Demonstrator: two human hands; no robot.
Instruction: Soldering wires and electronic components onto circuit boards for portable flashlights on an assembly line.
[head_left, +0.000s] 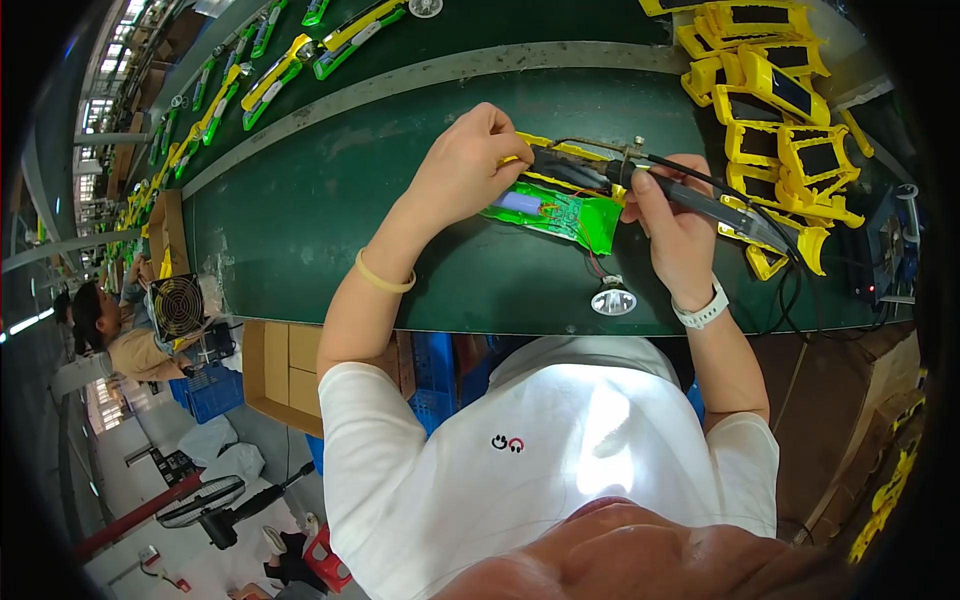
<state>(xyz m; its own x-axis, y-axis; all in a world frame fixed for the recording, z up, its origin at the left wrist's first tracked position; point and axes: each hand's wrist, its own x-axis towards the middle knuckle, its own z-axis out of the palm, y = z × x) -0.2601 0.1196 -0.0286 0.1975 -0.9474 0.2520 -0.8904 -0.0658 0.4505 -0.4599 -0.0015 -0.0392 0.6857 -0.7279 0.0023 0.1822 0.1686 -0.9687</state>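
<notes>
A yellow plastic housing with a dark inside lies on the green bench. My left hand is closed in a pinch at its left end. My right hand is wrapped round a black-handled corded tool, its front end over the housing's right part. Just in front of the housing lies a green casing with a purple cylindrical cell and a circuit board inside. Thin wires run from it to a round reflector lamp near the bench edge.
Yellow housings are heaped at the right. A dark box with a red light stands beyond them, with black cables nearby. Yellow-green assemblies line the far strip. A cardboard box sits below the bench; another person is at left.
</notes>
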